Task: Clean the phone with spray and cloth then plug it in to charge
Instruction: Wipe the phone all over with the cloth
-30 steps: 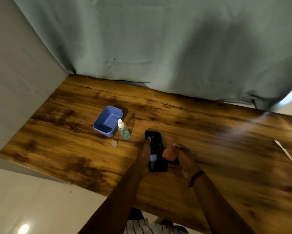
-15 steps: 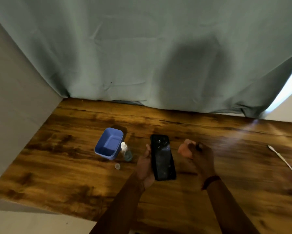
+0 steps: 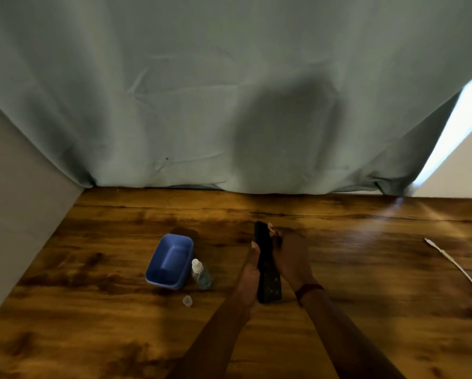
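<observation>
A black phone (image 3: 268, 283) is lifted above the wooden table (image 3: 366, 269), tilted up on its long edge between my two hands. My left hand (image 3: 250, 274) grips its left side from below. My right hand (image 3: 291, 258) lies over the phone's upper right part and holds a small pinkish cloth (image 3: 270, 227), of which only a bit shows past the fingers. A small clear spray bottle (image 3: 199, 272) with bluish liquid stands left of my hands, with its clear cap (image 3: 187, 300) lying in front of it. A white charging cable (image 3: 453, 265) lies at the far right.
A blue plastic tub (image 3: 170, 261) sits just left of the spray bottle. A grey-green curtain (image 3: 229, 105) hangs along the table's far edge, and a pale wall (image 3: 16, 187) borders the left side.
The phone has turned from lying flat in my left hand to standing on its edge. My right hand with the cloth has moved left onto it. The camera has tilted upward.
</observation>
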